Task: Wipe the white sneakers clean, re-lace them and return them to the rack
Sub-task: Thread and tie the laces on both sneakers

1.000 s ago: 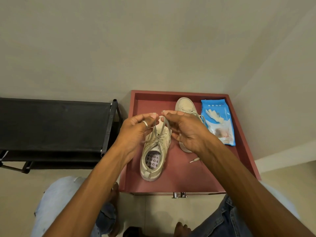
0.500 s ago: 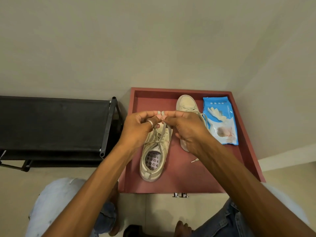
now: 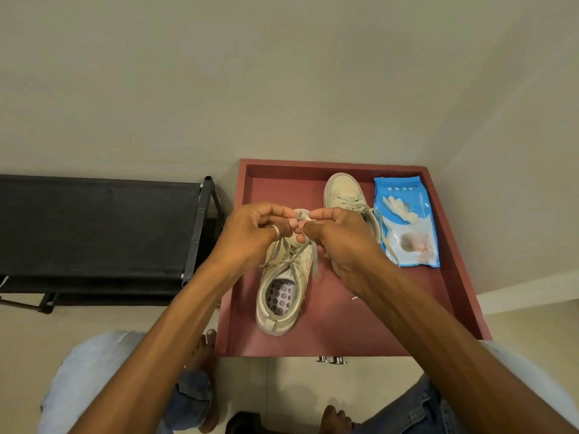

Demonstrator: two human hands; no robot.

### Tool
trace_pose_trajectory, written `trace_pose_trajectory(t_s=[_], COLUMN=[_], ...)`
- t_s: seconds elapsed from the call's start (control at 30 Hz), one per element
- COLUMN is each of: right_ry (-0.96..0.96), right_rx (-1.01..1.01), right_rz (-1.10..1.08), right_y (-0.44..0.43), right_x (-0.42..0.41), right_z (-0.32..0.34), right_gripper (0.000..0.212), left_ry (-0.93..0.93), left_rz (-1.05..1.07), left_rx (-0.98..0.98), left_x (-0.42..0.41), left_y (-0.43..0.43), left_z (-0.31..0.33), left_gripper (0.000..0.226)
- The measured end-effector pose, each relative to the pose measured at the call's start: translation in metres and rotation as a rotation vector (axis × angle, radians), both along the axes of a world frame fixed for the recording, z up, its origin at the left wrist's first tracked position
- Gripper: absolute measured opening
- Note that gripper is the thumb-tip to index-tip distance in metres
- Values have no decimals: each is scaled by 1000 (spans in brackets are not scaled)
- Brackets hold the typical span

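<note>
Compared with a second earlier, both hands had curled tighter and drawn together. A black rack (image 3: 94,227) stood at far left. The left hand (image 3: 250,236), wearing a ring, pinched the lace (image 3: 301,214) above the near sneaker (image 3: 282,296), which lay in the red tray (image 3: 344,324), heel toward the person. The right hand (image 3: 341,242) pinched the same lace, touching the left hand. Behind it lay the second sneaker (image 3: 343,191), then a blue wipes pack (image 3: 407,220), both in the tray.
</note>
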State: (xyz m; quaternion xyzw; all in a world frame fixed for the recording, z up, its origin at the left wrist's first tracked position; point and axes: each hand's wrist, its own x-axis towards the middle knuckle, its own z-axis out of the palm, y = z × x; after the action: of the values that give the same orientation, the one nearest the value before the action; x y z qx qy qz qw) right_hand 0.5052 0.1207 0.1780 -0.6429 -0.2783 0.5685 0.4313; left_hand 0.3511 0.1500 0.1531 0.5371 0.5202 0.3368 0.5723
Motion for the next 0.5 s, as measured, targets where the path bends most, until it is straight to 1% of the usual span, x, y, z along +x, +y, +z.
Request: trace_pose_trajectory(t_s=[0.07,0.13,0.2,0.27,0.33,0.37,0.43,0.5], right_ry=[-8,-19,-47,-71,-105,-120,-138,-148], right_rx=[12,34,50,71,84,83,71,63], right_rz=[22,91,180,222,223,217,201,183], right_y=[1,3,4,5,6,7,9,11], right_x=[0,0,0,0,0,1,1,1], right_z=[-1,-2,0,1,2,3,1,-1], right_gripper=[20,20,23,19,8,5,4,7], left_ry=[5,-8,-45,-52,-50,-59,-58,-7], left_rz=[-1,0,32,34,-13,-25,-12,4], left_rx=[-30,-67,-111,-128,-111,-93,-37,52], left_x=[-2,-3,-3,-5,-6,-6,-5,-3], left_y=[2,3,4,7,7,6,4,5], left_z=[0,0,0,0,1,2,3,0], left_gripper=[14,14,19,29,35,32,23,19])
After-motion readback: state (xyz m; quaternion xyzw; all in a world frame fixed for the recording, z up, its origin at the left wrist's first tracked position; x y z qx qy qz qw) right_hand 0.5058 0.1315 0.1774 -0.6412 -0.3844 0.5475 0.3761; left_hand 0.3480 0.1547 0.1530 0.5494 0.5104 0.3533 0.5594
